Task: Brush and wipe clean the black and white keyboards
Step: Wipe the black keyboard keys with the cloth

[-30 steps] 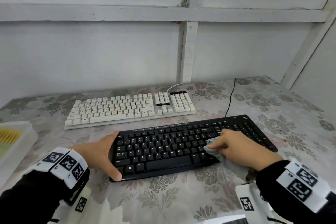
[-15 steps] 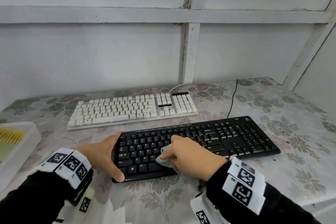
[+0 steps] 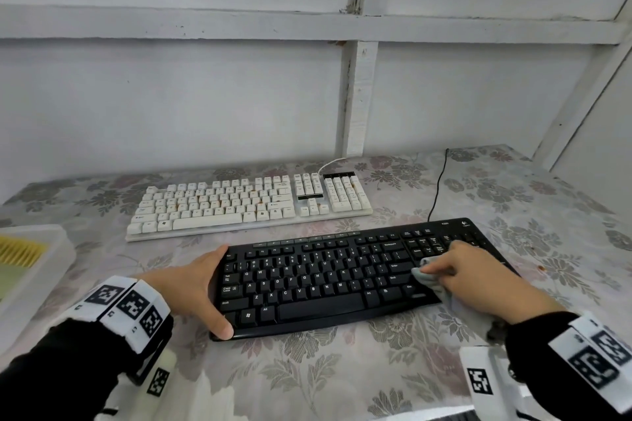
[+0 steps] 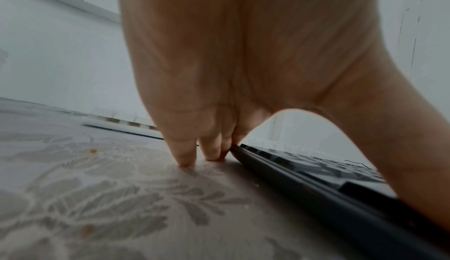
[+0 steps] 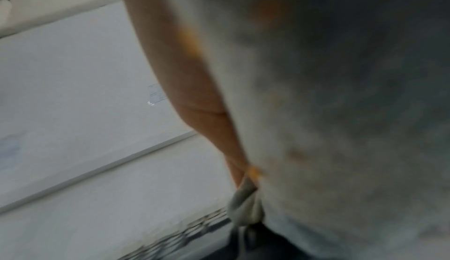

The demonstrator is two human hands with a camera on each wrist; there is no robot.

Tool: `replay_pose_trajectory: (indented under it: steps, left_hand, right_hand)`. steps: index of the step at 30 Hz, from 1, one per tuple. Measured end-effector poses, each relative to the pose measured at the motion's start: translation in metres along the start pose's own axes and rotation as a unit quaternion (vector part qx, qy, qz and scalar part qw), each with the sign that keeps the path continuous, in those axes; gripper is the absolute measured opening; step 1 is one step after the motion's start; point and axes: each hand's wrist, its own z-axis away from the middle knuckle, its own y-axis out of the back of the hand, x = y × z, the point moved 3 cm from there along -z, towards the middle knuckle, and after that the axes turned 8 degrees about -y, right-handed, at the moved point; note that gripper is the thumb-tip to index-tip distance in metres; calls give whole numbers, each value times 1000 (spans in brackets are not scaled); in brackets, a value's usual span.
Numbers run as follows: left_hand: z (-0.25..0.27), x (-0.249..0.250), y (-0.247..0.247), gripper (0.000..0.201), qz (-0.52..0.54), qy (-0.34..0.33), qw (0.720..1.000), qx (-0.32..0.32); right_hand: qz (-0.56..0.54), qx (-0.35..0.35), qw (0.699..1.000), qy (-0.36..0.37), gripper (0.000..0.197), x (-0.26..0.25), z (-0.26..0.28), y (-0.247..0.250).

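The black keyboard (image 3: 325,280) lies across the near table, with the white keyboard (image 3: 239,205) behind it. My left hand (image 3: 210,287) braces the black keyboard's left end, thumb along the front edge and straight fingers at the back corner. In the left wrist view those fingertips (image 4: 185,154) touch the tablecloth beside the black keyboard (image 4: 316,183). My right hand (image 3: 468,273) grips a bunched grey cloth (image 3: 427,275) and presses it on the keys right of the letter block. The right wrist view is blurred; the cloth (image 5: 316,129) fills most of it.
A white tray (image 3: 44,270) holding a yellow-bristled brush (image 3: 17,249) sits at the left table edge. A black cable (image 3: 439,181) runs from the black keyboard back to the wall. The flowered tablecloth (image 3: 342,369) covers the table; white wall panels close off the back and right.
My right hand swept the cloth left to the middle of the black keyboard, then back to its right part. The left hand kept its place on the left end.
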Motion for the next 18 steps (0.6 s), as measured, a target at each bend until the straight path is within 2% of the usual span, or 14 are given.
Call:
replay_pose_trajectory:
  steps: [4,10,13,16,18]
  left_hand:
    - [0,0,0,161,4,-3,1000,-1]
    - [0,0,0,162,20,-8,1000,1]
    - [0,-1,0,163,22,-6,1000,-3]
    - [0,-1,0,164,21,-3,1000,-4]
    - [0,0,0,164,20,-1,1000,-3]
  right_hand:
    - [48,66,996,-28,28,22,-8,2]
    - [48,41,998,0,21,17,-8,-8]
    - [-17,50,998,-28,17,37,-4,3]
    - [4,79,995,-68,14,67,-3,18]
    - [16,67,993,-93,15,81,-6,24]
